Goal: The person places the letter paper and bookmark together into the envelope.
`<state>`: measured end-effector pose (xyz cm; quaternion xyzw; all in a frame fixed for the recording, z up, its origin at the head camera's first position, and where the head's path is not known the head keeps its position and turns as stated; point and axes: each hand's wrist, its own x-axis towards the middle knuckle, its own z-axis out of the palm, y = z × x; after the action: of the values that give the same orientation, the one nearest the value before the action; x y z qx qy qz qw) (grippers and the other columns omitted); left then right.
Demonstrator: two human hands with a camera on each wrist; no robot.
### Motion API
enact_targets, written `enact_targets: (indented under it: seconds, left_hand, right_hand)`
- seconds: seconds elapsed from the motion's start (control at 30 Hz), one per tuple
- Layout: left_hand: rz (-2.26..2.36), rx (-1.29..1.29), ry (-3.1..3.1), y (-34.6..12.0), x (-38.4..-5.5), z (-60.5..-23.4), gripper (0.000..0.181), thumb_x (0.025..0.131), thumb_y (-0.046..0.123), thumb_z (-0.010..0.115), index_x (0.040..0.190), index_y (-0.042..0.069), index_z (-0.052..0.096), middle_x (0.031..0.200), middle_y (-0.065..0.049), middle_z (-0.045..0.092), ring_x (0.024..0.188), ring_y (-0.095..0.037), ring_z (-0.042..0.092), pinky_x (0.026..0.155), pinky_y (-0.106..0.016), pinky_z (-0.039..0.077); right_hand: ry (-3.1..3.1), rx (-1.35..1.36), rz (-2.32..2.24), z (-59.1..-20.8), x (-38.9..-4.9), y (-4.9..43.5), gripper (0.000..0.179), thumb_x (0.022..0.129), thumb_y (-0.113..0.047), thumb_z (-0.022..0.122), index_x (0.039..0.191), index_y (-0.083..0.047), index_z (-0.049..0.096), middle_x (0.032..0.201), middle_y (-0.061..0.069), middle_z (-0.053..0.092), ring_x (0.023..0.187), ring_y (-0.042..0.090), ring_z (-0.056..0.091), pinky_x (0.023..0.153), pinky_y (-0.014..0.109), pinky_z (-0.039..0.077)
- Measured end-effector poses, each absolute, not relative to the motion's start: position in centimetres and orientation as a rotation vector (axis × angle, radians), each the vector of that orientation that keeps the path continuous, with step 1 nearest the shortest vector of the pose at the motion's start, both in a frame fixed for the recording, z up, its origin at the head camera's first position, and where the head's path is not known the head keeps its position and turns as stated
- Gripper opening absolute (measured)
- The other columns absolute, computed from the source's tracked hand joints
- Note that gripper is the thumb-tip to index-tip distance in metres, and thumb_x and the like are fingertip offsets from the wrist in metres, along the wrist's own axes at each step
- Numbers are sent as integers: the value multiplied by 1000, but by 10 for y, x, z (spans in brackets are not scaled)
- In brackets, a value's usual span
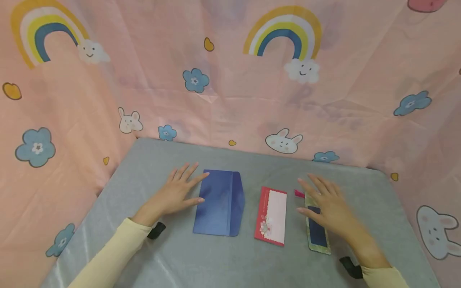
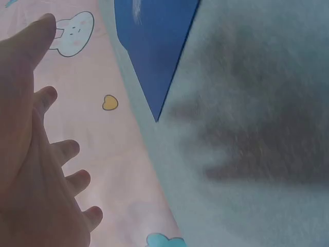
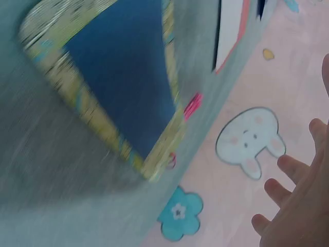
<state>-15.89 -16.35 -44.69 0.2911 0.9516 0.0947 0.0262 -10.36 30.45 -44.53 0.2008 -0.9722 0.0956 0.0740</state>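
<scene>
A blue envelope (image 1: 214,204) lies on the grey cloth with its flap unfolded toward the right. My left hand (image 1: 176,194) is spread beside it, thumb and index fingertips overlapping its left edge in the head view. In the middle lies a flat red card with a pale pink panel (image 1: 277,216) and printed flowers. My right hand (image 1: 329,206) hovers with spread fingers over a bookmark-like card (image 1: 317,232), covering part of it. That card has a navy centre, a patterned yellow-green border and a pink ribbon (image 3: 193,105) at its far end. Neither hand holds anything.
Grey cloth (image 1: 173,256) covers the table. A pink curtain (image 1: 230,108) printed with rainbows, flowers and rabbits hangs behind and along both sides. Each wrist wears a black strap-like piece (image 1: 156,231).
</scene>
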Motion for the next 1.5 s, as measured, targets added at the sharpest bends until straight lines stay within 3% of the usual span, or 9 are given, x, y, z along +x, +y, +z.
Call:
enact_targets:
  seconds: [0.3,0.5,0.67,1.03,1.23,1.5]
  left_hand:
    - [285,965,2948,-149,-160,-454,77,90,60,59,156,35,28,164,-14,23,150,-43,24,116,-66,23]
    - [280,1009,2933,-138,-158,-459,78,90,60,60,156,34,28,164,-15,23,149,-45,26,116,-64,25]
    - [289,1027,2907,-128,-156,-459,76,91,59,60,156,33,30,162,-18,26,147,-47,29,114,-64,28]
    - [222,918,2963,-108,-153,-471,71,89,59,62,152,34,39,153,-19,40,139,-51,39,108,-63,37]
    - [230,821,3007,-98,-149,-476,70,88,59,64,149,33,45,148,-22,42,133,-52,43,100,-64,43]
    - [229,688,3005,-84,-144,-476,70,87,60,64,148,30,46,149,-25,42,129,-62,42,100,-66,43]
  right_hand:
    - [-2925,686,316,-451,-119,274,87,84,-55,69,157,-30,27,160,15,31,144,41,27,113,66,18]
    - [-2941,699,371,-454,-124,251,86,84,-52,70,156,-27,31,160,14,32,145,39,27,114,68,16]
    - [-2884,772,393,-459,-129,232,84,83,-49,72,154,-23,35,155,15,39,142,39,34,112,67,24]
    - [-3004,750,604,-467,-134,201,81,88,-49,68,156,-27,30,154,10,42,144,37,35,116,65,23]
    - [-3000,732,648,-467,-137,190,78,89,-48,68,155,-25,34,151,10,47,141,37,40,114,65,29]
    - [-2993,743,733,-475,-139,177,71,90,-43,69,152,-21,41,145,12,53,135,35,47,111,61,36]
